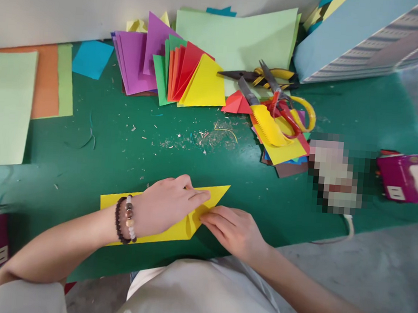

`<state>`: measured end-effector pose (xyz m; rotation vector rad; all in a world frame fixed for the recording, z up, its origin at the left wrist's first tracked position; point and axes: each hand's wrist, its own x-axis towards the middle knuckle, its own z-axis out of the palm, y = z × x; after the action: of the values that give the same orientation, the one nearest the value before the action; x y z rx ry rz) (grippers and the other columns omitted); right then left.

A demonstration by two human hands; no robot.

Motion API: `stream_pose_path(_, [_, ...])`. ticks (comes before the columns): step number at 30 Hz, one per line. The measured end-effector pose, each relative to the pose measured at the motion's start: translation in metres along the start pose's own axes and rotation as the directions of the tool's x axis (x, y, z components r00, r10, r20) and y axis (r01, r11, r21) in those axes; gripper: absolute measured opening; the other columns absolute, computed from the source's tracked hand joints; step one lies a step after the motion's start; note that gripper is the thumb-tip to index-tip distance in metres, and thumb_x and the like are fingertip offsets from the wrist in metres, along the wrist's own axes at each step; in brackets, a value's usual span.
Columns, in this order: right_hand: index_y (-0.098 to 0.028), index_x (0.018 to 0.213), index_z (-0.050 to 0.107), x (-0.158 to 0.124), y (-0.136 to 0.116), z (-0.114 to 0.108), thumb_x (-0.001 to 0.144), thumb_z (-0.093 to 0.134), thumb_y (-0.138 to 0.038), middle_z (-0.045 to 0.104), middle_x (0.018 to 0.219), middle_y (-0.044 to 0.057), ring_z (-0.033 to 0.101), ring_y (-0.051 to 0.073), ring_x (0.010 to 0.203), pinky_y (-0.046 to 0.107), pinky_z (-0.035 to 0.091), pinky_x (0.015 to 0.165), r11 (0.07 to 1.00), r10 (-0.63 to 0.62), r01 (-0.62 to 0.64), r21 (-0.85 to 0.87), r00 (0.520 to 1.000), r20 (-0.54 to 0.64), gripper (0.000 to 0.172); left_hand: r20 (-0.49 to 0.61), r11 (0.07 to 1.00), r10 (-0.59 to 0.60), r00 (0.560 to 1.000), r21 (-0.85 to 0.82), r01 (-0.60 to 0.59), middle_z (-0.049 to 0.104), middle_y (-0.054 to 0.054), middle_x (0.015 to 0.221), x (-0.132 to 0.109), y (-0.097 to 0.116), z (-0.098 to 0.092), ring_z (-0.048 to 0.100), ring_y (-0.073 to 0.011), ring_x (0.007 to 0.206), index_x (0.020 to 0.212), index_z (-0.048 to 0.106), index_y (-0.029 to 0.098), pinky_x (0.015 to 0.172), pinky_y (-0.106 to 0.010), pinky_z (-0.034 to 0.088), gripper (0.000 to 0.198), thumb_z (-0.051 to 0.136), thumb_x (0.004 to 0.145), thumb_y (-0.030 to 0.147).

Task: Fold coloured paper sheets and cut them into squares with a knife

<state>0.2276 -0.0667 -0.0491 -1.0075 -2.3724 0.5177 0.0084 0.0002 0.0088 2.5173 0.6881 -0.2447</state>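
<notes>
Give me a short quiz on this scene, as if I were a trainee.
1. Which hand wears the beaded bracelets?
2. True or false: the right hand touches the yellow paper.
3. What red-handled tool lies on the pile of coloured paper?

Key: 1. Left hand. 2. True. 3. Scissors.
</notes>
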Motion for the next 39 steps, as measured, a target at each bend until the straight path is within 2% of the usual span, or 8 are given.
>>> stream_pose_path(8, [-0.017,0.090,0.066,-0.002,-0.008,0.003,0.097,0.050,-0.016,0.070,0.081,0.002,0.064,0.011,0.066,0.025,0.048,0.059,0.999,0.001,-0.004,0.041,0.998,0.058,0.018,-0.010,1.000,-0.001,1.000,-0.002,0.001,0.063,-0.009,0.117,0.000,0.002,0.002,0.053,-0.0238,0.109,0.136,0.040,0.013,0.080,-0.033,0.051,0.059,0.045,0.081,-0.006])
stream_pose_path(13, [-0.017,0.086,0.067,-0.002,-0.022,0.010,0.098,0.047,-0.015,0.069,0.077,0.001,0.061,0.010,0.060,0.026,0.045,0.055,0.996,-0.048,0.042,0.073,0.996,0.077,0.023,-0.020,1.000,-0.005,1.000,0.003,0.005,0.064,-0.008,0.115,0.000,0.003,0.003,0.053,-0.0237,0.107,0.137,0.041,0.015,0.081,-0.034,0.050,0.058,0.046,0.083,-0.005])
stream_pose_path(18, [-0.022,0.084,0.067,-0.008,-0.030,0.012,0.101,0.044,-0.024,0.065,0.068,-0.003,0.058,0.009,0.057,0.025,0.043,0.052,0.992,-0.094,0.089,0.093,0.994,0.058,0.029,-0.022,1.000,0.003,1.000,-0.009,-0.003,0.064,-0.009,0.116,-0.001,0.000,0.002,0.053,-0.0251,0.108,0.137,0.041,0.013,0.079,-0.035,0.050,0.058,0.044,0.082,-0.007])
stream_pose_path(21, [-0.023,0.091,0.067,-0.008,-0.012,-0.001,0.099,0.049,-0.023,0.069,0.078,-0.001,0.064,0.010,0.068,0.023,0.049,0.062,1.000,0.016,-0.015,0.013,0.999,-0.031,0.020,-0.001,0.999,0.034,0.999,-0.019,-0.034,0.063,-0.010,0.119,-0.002,-0.001,0.001,0.053,-0.0266,0.109,0.139,0.038,0.011,0.078,-0.036,0.051,0.067,0.045,0.076,-0.009])
stream_pose_path(23, [-0.021,0.094,0.066,-0.004,0.009,-0.013,0.095,0.055,-0.019,0.069,0.083,0.002,0.065,0.012,0.072,0.025,0.050,0.065,0.987,0.131,-0.139,-0.078,0.985,-0.109,0.011,0.011,0.999,0.039,0.999,-0.016,-0.039,0.063,-0.010,0.118,-0.002,-0.002,-0.001,0.052,-0.0269,0.109,0.141,0.037,0.011,0.077,-0.035,0.051,0.071,0.045,0.073,-0.010])
stream_pose_path(25, [-0.020,0.096,0.066,0.002,0.029,-0.022,0.093,0.058,-0.017,0.068,0.085,0.004,0.066,0.014,0.075,0.026,0.051,0.066,0.965,0.192,-0.216,-0.146,0.968,-0.160,0.009,0.017,0.999,0.031,0.999,-0.015,-0.030,0.063,-0.010,0.117,-0.002,-0.002,-0.002,0.052,-0.0263,0.109,0.141,0.037,0.012,0.077,-0.034,0.051,0.073,0.044,0.072,-0.011])
stream_pose_path(29, [-0.019,0.093,0.066,0.010,0.046,-0.027,0.093,0.059,-0.018,0.068,0.083,0.004,0.066,0.014,0.072,0.025,0.051,0.061,0.958,0.184,-0.206,-0.197,0.975,-0.122,0.008,0.017,0.999,0.029,0.999,-0.023,-0.028,0.063,-0.009,0.115,-0.001,-0.002,-0.002,0.052,-0.0258,0.108,0.141,0.037,0.013,0.078,-0.034,0.051,0.075,0.045,0.071,-0.011])
stream_pose_path(39, [-0.018,0.085,0.066,-0.001,0.005,-0.005,0.094,0.053,-0.014,0.070,0.078,0.002,0.066,0.012,0.069,0.024,0.052,0.064,0.998,0.032,-0.032,-0.057,0.999,-0.001,0.016,0.015,0.998,0.015,1.000,-0.065,-0.014,0.064,-0.009,0.115,0.000,-0.001,-0.005,0.053,-0.0245,0.109,0.134,0.044,0.013,0.083,-0.035,0.052,0.061,0.041,0.077,-0.010])
